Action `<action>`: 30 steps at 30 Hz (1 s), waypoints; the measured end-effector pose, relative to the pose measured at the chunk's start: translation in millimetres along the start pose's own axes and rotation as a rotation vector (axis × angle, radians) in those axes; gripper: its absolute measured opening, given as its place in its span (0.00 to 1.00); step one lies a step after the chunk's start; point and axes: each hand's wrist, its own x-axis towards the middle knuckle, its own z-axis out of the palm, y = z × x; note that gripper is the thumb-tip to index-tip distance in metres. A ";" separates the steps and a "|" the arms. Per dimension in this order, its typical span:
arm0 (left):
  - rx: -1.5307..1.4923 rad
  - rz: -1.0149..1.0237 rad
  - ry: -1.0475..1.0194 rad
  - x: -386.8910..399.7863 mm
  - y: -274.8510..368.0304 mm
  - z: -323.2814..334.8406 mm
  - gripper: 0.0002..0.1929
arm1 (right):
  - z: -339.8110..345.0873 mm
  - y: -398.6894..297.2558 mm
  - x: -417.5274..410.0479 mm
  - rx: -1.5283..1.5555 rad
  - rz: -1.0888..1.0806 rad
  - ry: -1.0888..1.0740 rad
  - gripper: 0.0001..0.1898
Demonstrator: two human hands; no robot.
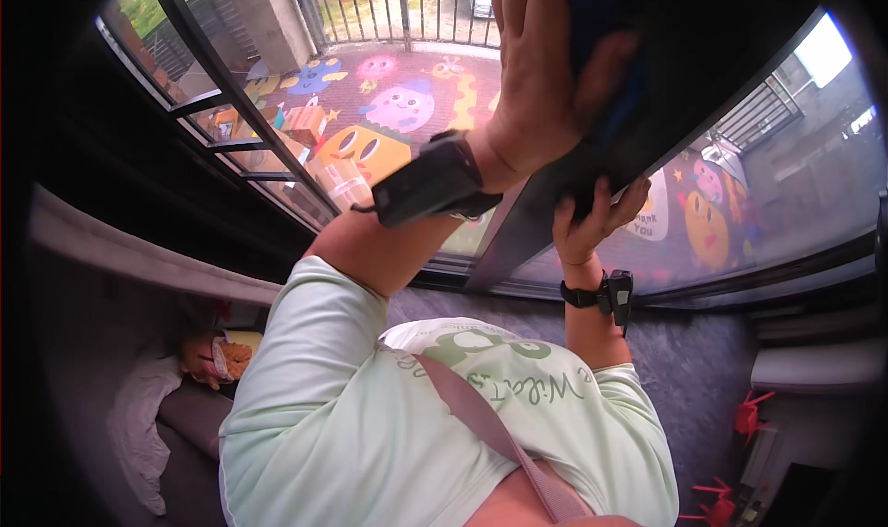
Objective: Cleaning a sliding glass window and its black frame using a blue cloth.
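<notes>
My left hand [534, 76] is raised high at the top, with its thumb over a blue item [610, 48], perhaps a cloth. Shadow and blur hide the item's shape. It lies against the dark stile [510, 239] of a glass door. Lower down, my right hand [600, 222] touches the same stile near its edge with the glass, fingers spread and nothing held. A black device is strapped to each wrist, the left one [430, 180] larger in view than the right one [617, 295].
Glass panes with black bars [222, 100] stand at left. Outside, cardboard boxes [343, 184] lie on a cartoon-printed floor [399, 104] before a metal railing [409, 7]. Indoors are a plush toy [232, 360] at left and red items [749, 412] at right.
</notes>
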 end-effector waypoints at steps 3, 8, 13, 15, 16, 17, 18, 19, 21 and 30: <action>0.061 -0.099 0.063 -49.2 14.4 0.0 0.31 | 0.8 -4.1 -1.1 0.000 0.029 0.013 0.27; 0.026 -0.349 -0.185 -173.7 30.0 -17.9 0.32 | -0.1 4.8 -3.8 -0.079 -0.023 0.012 0.26; -0.020 -0.579 -0.508 -261.5 40.2 -34.4 0.33 | -3.6 5.8 2.2 -0.026 0.035 0.060 0.24; -0.073 -0.640 -0.496 -256.8 41.5 -37.1 0.32 | -4.3 10.1 0.1 -0.032 0.038 0.064 0.24; -0.113 -0.683 -0.465 -246.4 40.3 -38.7 0.30 | -4.9 10.5 -2.1 -0.030 0.048 0.032 0.24; -0.154 -0.726 -0.436 -234.9 39.1 -39.6 0.28 | -6.2 10.8 -3.5 -0.030 0.058 0.002 0.24; -0.166 -0.743 -0.388 -216.3 39.1 -42.9 0.25 | -5.2 8.5 -2.7 0.008 0.071 0.005 0.24; -0.219 -0.753 -0.341 -197.8 38.8 -43.3 0.24 | -7.6 3.1 1.9 -0.015 0.071 0.016 0.24; -0.232 -0.644 -0.282 -155.3 44.1 -49.2 0.22 | -21.8 -12.1 16.0 0.061 0.203 -0.043 0.22; -0.346 -0.234 -0.345 -91.5 93.4 -22.3 0.24 | -82.2 -47.9 69.9 1.312 0.704 -0.337 0.45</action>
